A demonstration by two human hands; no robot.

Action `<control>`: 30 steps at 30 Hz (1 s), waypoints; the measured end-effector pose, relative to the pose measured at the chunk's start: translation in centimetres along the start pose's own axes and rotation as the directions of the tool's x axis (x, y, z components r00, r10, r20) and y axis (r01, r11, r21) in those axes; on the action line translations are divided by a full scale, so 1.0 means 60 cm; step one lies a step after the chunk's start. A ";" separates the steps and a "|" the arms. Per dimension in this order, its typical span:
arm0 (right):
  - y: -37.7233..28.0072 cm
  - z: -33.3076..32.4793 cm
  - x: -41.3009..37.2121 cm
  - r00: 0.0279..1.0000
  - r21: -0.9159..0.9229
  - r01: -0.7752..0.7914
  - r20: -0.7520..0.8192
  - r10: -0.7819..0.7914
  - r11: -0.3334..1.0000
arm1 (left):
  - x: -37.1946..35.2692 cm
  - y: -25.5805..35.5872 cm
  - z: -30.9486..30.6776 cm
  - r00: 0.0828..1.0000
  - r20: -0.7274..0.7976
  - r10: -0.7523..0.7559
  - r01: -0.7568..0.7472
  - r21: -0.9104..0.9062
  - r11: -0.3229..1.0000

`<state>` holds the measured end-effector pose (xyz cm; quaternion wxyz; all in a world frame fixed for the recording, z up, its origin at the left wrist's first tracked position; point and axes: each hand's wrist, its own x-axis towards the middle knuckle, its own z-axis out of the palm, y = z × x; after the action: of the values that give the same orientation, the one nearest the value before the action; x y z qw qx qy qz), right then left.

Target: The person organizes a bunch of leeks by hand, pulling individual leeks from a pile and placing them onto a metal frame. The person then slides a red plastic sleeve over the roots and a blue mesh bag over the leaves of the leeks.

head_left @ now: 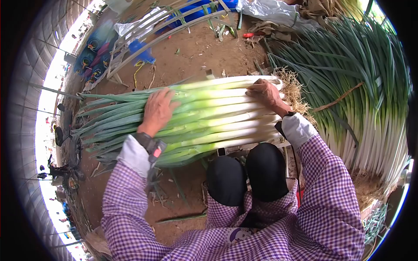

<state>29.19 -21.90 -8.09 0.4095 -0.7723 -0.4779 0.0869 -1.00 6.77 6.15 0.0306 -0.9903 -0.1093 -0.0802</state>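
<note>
A wide row of long green onions (pixel 209 111) lies side by side in front of my knees, green leaves to the left and white stems with roots to the right. My left hand (pixel 159 108) rests on top of the leaves, palm down with the fingers apart. Over the white ends near the roots, my right hand (pixel 267 95) has its fingers bent together at the far stalks; what lies between its fingertips is too small to make out.
A big pile of green onions (pixel 348 87) stands at the right, roots toward me. Wooden strips (pixel 167 37) and blue plastic (pixel 141 51) lie at the far left. A red scrap (pixel 248 35) is on the dirt floor (pixel 191 56). My black-covered knees (pixel 266 174) are just below the row.
</note>
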 end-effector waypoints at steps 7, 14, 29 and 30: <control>0.007 0.002 -0.002 0.998 -0.032 0.051 -0.027 -0.052 0.998 | -0.018 0.042 0.006 0.986 -0.092 -0.140 0.146 0.063 0.987; -0.002 -0.008 -0.015 0.995 -0.018 0.096 0.012 -0.096 0.995 | -0.035 0.077 -0.021 0.980 -0.072 -0.184 0.187 0.032 0.982; -0.025 0.011 -0.069 0.976 -0.235 0.144 -0.129 -0.178 0.961 | -0.031 0.065 0.001 0.977 -0.165 -0.133 0.143 0.050 0.988; -0.039 0.008 -0.070 0.983 -0.241 0.110 -0.116 -0.141 0.964 | -0.029 0.061 0.005 0.979 -0.149 -0.140 0.148 0.042 0.988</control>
<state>25.15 -24.51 -7.80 0.3513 -0.7873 -0.5046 -0.0472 -1.81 2.84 5.40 0.0586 -0.9701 -0.1803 -0.1512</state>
